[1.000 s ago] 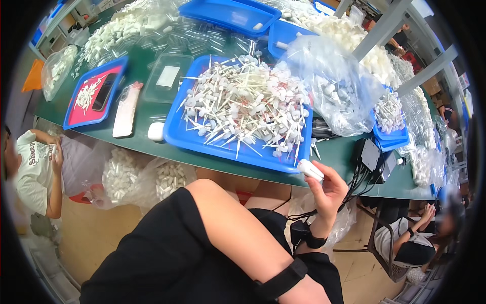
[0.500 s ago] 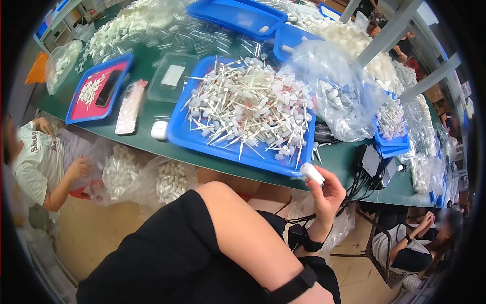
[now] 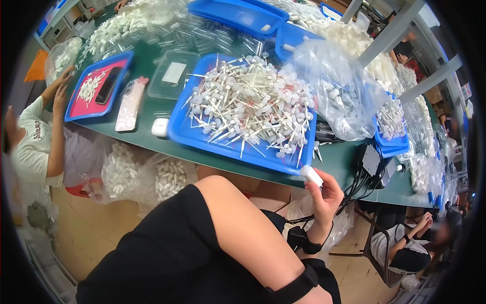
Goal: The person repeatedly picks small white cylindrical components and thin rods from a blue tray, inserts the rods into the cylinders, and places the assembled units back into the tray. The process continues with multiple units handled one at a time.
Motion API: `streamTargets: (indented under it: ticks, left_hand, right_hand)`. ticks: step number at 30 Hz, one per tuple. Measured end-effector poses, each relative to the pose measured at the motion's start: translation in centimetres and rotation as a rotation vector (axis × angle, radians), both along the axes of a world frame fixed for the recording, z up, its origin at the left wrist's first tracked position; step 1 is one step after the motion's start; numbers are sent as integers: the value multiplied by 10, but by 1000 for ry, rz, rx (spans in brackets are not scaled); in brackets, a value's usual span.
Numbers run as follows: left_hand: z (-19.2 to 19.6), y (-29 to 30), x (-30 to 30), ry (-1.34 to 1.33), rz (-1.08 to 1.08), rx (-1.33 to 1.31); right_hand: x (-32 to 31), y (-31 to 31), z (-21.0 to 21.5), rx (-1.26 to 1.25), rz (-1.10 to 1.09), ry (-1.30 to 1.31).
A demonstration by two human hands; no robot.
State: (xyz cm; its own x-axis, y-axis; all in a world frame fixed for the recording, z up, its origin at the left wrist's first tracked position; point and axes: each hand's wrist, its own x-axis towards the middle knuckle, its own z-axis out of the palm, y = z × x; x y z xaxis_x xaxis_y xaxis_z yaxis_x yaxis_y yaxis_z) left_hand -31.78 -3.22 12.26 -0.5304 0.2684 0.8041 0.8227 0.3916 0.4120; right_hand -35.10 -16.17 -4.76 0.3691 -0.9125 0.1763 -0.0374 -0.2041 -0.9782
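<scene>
My right hand [image 3: 328, 193] is raised just off the table's front edge, beside the near right corner of a large blue tray [image 3: 233, 158]. Thumb and fingers are closed on a short white cylinder [image 3: 311, 176]; its far end looks slightly blurred. Heaped in the tray lie many thin white sticks with pale round ends and some red strands [image 3: 253, 101]. My bent left forearm [image 3: 253, 233] crosses low in front of me, with a black strap [image 3: 296, 287] round it. The left hand itself lies beyond the lower edge of the picture.
To the left are a phone in a pale case [image 3: 130, 106], a white earbud case [image 3: 160, 127] and a pink-lined tray [image 3: 104, 66]. A plastic bag [image 3: 336, 91] and black cables [image 3: 357, 180] lie right. A co-worker [image 3: 35, 131] sits left, another person [image 3: 405, 248] right.
The left co-worker has raised both hands from the bags to the pink-lined tray's edge. My right hand, still holding the white cylinder, has barely shifted.
</scene>
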Motion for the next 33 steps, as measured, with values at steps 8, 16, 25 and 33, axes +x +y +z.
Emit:
streamTargets:
  ticks: [8, 16, 25, 33]
  left_hand:
    - [5, -17, 23, -215, -136, 232]
    - [3, -10, 15, -168, -34, 112]
    - [0, -25, 33, -290, -89, 199]
    - [0, -17, 23, -260, 70, 66]
  right_hand:
    - [1, 5, -2, -7, 1, 48]
    - [8, 3, -3, 18, 22, 58]
    - [18, 7, -10, -43, 72, 83]
    - [21, 8, -13, 9, 73, 72]
